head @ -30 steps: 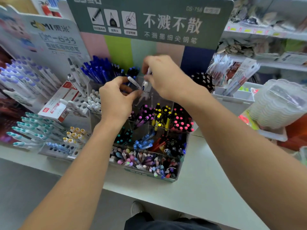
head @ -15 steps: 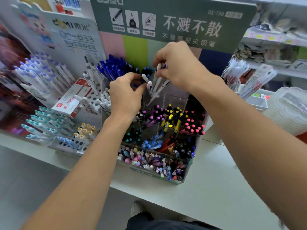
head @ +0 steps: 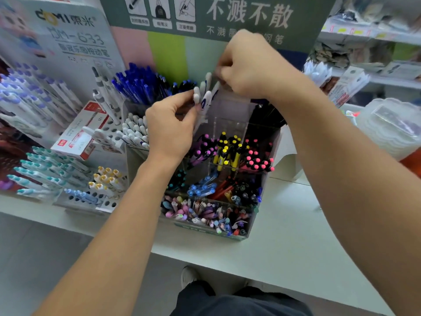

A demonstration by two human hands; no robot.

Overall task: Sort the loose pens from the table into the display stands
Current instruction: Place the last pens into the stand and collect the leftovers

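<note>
Pale green counter point(head: 284, 258) lies nearest you, carrying the clear display stand point(head: 262, 179) packed with coloured pens. Above its back compartment, your left hand point(head: 168, 131) pinches a white pen point(head: 196, 96), and your right hand point(head: 252, 67) curls round more white pens point(head: 208, 85) beside it.

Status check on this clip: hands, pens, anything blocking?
Left hand pinching a white pen. Right hand gripping white pens above the clear stand. Nothing blocking.
</note>
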